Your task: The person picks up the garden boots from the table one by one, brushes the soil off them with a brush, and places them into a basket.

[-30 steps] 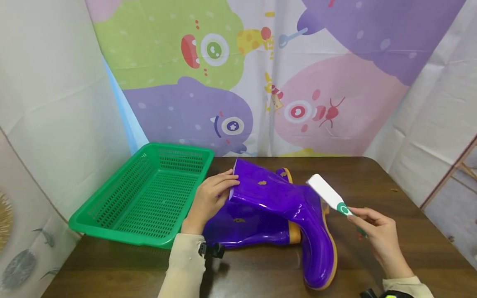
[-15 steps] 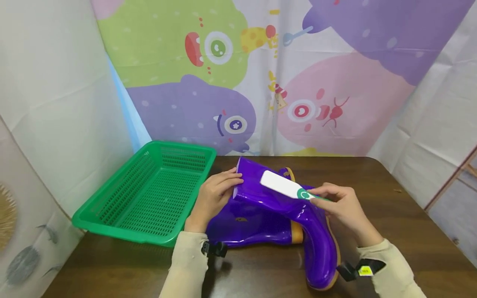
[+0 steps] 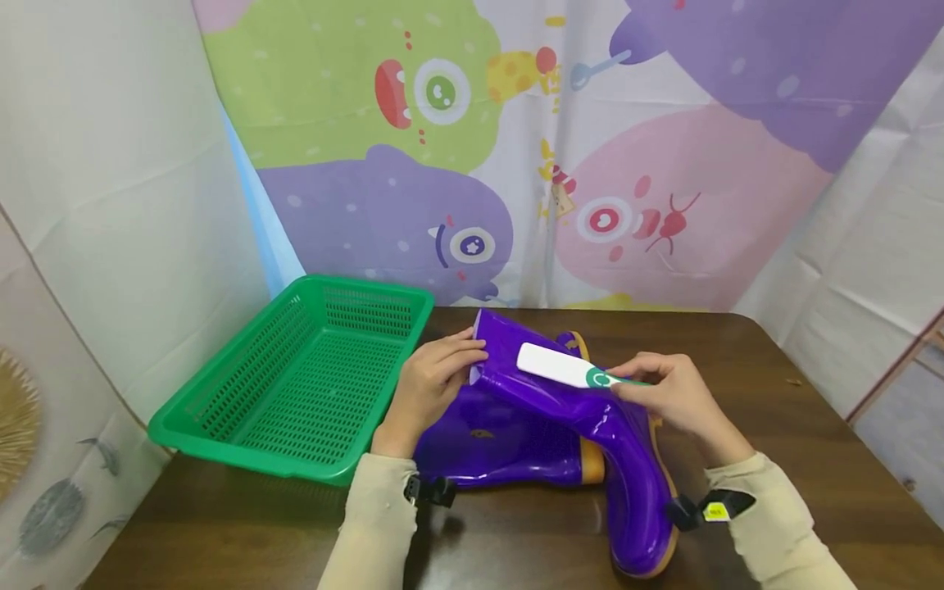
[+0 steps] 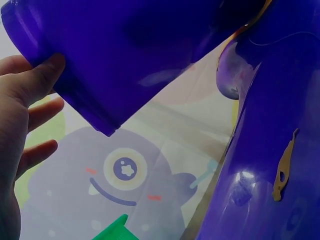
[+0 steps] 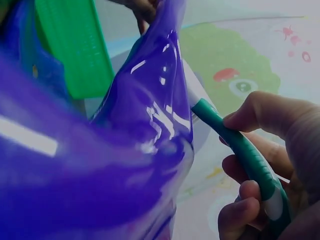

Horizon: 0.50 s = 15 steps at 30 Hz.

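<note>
Brush (image 3: pixel 555 366) now sits flat on the boot (image 3: pixel 560 393), right hand (image 3: pixel 667 393) fingers curled round its handle; left hand (image 3: pixel 435 385) pinches the floppy, slick-looking cuff.

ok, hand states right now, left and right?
Left hand: grips the top rim of the upper glossy purple rubber boot.
Right hand: holds the green-handled white brush against that boot's shaft.
</note>
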{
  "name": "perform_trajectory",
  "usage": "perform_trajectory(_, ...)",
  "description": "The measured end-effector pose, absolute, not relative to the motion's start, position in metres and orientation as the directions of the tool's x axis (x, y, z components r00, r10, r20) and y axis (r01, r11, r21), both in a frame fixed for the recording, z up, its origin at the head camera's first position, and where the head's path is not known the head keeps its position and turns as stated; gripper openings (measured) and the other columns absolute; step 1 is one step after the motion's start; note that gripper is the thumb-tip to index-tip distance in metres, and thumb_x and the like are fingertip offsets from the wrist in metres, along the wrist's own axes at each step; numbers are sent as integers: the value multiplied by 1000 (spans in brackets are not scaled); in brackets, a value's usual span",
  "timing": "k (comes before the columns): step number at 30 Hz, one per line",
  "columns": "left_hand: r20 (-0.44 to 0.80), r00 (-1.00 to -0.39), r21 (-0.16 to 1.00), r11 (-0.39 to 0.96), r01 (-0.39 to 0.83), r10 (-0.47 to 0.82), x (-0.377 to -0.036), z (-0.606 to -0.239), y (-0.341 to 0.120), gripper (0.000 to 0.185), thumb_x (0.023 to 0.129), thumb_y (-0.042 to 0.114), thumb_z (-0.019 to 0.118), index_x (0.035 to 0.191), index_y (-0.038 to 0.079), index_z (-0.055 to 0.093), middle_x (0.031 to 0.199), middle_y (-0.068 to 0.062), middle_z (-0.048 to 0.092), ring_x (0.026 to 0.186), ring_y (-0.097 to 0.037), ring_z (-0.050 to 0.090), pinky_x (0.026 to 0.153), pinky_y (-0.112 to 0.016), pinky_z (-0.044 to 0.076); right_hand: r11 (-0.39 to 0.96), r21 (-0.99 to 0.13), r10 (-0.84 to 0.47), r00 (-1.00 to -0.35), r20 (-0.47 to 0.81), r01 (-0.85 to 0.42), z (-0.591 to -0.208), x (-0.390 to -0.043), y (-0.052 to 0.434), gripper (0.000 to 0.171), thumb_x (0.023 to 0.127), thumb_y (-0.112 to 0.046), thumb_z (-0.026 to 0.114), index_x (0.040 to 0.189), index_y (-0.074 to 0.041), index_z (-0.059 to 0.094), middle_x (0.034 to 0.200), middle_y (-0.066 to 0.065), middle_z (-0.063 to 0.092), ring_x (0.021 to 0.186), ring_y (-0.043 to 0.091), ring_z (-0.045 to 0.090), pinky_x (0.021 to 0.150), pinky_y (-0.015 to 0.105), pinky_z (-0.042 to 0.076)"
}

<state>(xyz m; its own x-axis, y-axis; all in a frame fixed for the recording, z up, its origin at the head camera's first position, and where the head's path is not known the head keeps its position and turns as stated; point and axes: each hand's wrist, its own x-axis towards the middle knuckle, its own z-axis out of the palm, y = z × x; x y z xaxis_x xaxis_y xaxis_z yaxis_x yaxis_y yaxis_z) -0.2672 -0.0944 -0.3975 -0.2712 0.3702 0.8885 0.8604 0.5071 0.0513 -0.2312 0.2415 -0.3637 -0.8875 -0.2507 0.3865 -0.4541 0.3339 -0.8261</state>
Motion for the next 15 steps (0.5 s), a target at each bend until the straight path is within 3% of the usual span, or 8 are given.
perform_trajectory(10,894,-257,53,483,874,367,-268,-399,-95,23,83,-7,73,103,3,76,109,-7,73,113,-27,66,96,-37,51,433,-810,-164,-918,361,-396,-369,-234,257,20,80,4,77,98,12,72,66,-7,64,50,8,49,39,24,42)
perform_trajectory(15,896,-258,61,475,878,362,-268,-399,-94,24,83,-7,72,104,4,76,110,-7,73,113,-26,65,96,-37,52,358,-842,-137,-915,379,-403,-361,-230,257,15,82,5,75,97,8,74,65,-5,65,48,6,46,38,23,40)
